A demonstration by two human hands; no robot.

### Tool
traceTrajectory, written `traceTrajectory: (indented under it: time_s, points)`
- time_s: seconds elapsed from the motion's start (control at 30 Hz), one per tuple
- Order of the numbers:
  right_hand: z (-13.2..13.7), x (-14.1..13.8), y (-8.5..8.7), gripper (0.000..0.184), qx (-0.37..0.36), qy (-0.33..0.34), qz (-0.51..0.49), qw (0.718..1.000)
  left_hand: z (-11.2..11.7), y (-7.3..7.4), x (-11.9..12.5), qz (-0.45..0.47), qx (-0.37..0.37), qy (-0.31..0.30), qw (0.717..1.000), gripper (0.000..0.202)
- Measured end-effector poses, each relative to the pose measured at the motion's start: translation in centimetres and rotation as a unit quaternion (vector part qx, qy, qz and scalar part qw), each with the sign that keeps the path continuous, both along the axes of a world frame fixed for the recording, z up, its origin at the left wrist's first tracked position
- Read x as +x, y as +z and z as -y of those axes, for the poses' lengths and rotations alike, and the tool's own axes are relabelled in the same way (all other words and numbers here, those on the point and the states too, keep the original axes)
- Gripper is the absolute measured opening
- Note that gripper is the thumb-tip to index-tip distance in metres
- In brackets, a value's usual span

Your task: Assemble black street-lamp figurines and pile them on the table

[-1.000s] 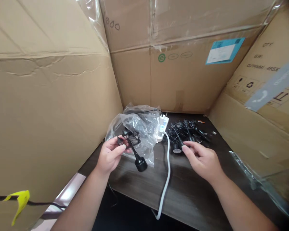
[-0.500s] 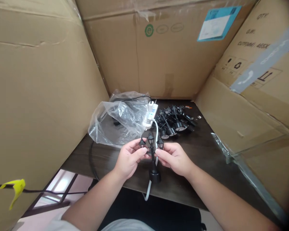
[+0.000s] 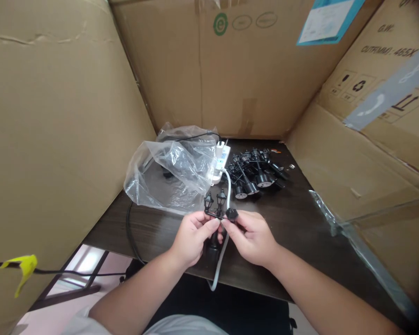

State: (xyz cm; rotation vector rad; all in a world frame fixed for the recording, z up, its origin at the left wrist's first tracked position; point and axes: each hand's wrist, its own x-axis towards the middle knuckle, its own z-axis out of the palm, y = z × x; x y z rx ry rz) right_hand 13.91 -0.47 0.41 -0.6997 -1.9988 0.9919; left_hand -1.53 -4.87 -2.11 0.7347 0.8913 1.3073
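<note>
Holding (head view): one black lamp post (image 3: 212,252), base lowermost, between both hands above the counter (image 3: 282,232) near its front edge; contact between base and counter cannot be confirmed.
Left grip: left hand (image 3: 194,237) grasping the lamp post, thumb at the middle of the crossbar (image 3: 213,215).
Right grip: right hand (image 3: 254,237) grasping the same post, thumb at the crossbar, fingers behind the right lantern.
Step in hand: judged to be adjustment at the crossbar, using both thumbs.
Next move: judged to call for a steady left grip and light right-thumb pressure; the thin crossbar could bend.
Lanterns (image 3: 221,198), held post: three; two roughly upright, the right one tipped.
Pile of lamp posts (image 3: 245,177): one, beyond the right hand; at least three round bases visible, total obscured by overlap.
Power strip (image 3: 224,156): one.
White cable (image 3: 228,188): one.
Plastic bag (image 3: 176,163): one, left of the strip.
</note>
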Motion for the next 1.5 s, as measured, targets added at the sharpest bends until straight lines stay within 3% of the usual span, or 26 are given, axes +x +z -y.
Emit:
traceTrajectory:
  time_s: [0.13,0.27,0.33,0.4,0.5,0.57,0.73,0.83,1.0,1.2,1.37,1.5]
  points:
    - [-0.5,0.4,-0.4,0.027,0.134,0.017,0.057,0.989,0.1,0.5,0.2,0.015,-0.039,0.003,0.999,0.026]
    - [-0.4,0.5,-0.1,0.026,0.106,0.011,0.055,0.993,0.4,0.6,0.3,-0.078,0.016,0.035,0.996,0.024]
    - [-0.1,0.2,0.0,0.027,0.03,0.001,0.021,0.999,0.6,0.5,0.4,-0.136,0.05,0.062,0.988,0.021]
    - [0.2,-0.2,-0.2,0.031,-0.103,-0.001,-0.033,0.994,0.9,0.3,0.5,-0.188,0.082,0.098,0.974,0.017]
    - [0.5,-0.8,-0.7,0.033,-0.331,0.024,-0.114,0.936,1.2,0.0,0.5,-0.255,0.133,0.148,0.946,0.011]
    - [0.5,-0.9,-0.8,0.034,-0.386,0.034,-0.129,0.913,1.2,-0.1,0.4,-0.264,0.14,0.151,0.942,0.011]
    - [0.4,-0.8,-0.1,0.034,-0.194,-0.017,-0.035,0.98,0.6,-0.2,0.3,-0.156,0.082,0.094,0.98,0.018]
    - [0.2,-0.6,0.4,0.032,-0.151,0.004,-0.012,0.989,0.3,0.1,0.4,-0.091,0.061,0.083,0.99,0.021]
    - [-0.3,-0.1,0.2,0.019,-0.241,0.087,-0.051,0.965,0.0,0.6,0.1,0.012,0.003,0.036,0.999,0.025]
    - [-1.2,0.2,-0.9,0.024,-0.33,0.047,-0.042,0.942,-0.1,0.4,-0.8,0.089,-0.061,0.008,0.994,0.021]
    - [-1.2,0.0,-1.4,0.03,-0.373,0.085,-0.087,0.92,0.1,0.6,-0.9,0.107,-0.035,-0.042,0.993,0.021]
    - [-1.0,0.1,-1.6,0.031,-0.363,0.095,-0.111,0.92,0.2,0.5,-0.7,0.098,-0.019,-0.051,0.994,0.018]
